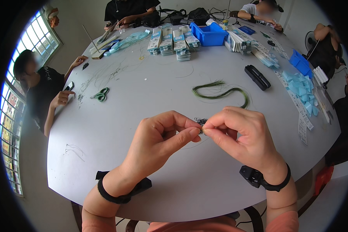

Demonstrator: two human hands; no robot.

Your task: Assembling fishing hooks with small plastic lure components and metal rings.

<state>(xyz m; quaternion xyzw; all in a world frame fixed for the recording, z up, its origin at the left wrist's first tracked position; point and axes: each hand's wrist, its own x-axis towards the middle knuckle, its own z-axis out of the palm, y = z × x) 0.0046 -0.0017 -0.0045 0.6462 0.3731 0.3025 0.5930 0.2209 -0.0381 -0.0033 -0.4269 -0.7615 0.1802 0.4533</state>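
Note:
My left hand (161, 136) and my right hand (243, 135) meet over the near middle of the table, thumb and forefinger of each pinched together. The fingertips almost touch. Whatever they hold is too small to make out. Just behind the fingertips lies a small pile of dark, thin hook-like pieces (200, 121), partly covered by my fingers. A bundle of green line (220, 92) curves across the table beyond my right hand, one end hidden behind it.
Green scissors (100, 94) and a few hooks with line (74, 150) lie to the left. A black case (257, 77), packs of printed cards (180, 44), a blue bin (208, 34) and light-blue pieces (301, 91) are farther off. Other people sit around the white table (162, 193).

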